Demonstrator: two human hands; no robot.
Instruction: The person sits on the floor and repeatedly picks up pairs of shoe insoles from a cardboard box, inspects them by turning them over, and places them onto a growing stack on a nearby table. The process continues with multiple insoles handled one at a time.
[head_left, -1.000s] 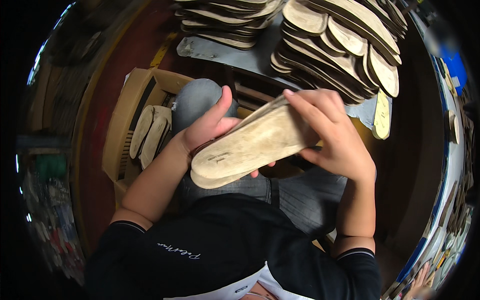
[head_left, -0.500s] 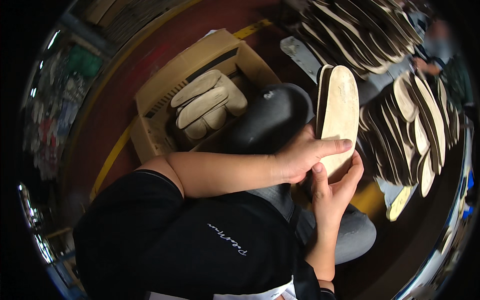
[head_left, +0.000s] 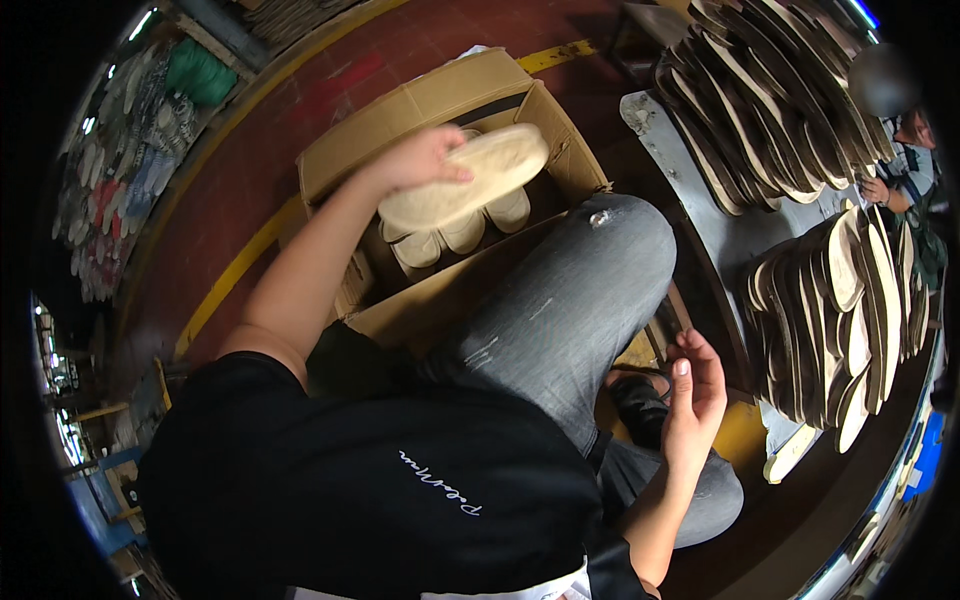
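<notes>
My left hand (head_left: pixel 424 160), blurred by motion, grips beige shoe insoles (head_left: pixel 492 172) by their near edge and holds them over an uncapped cardboard box (head_left: pixel 405 118). Whether one or two are in that hand cannot be made out. More beige insoles (head_left: pixel 462 232) stand inside the box, partly hidden by the held ones. Beside my bent knee, my right hand (head_left: pixel 696 398) hangs with nothing in it, its thumb apart from the curled fingers.
On a grey metal bench (head_left: pixel 655 120) at the right stand dense rows of dark and beige insoles (head_left: pixel 815 310). A person's hand (head_left: pixel 876 191) shows behind them. My jeans-clad leg (head_left: pixel 560 300) lies between box and bench. Bundled footwear pieces (head_left: pixel 125 190) are stacked far left.
My left hand has carried the insoles away from my right hand, leftward over the box. My right hand has let go of them. The view has shifted slightly.
</notes>
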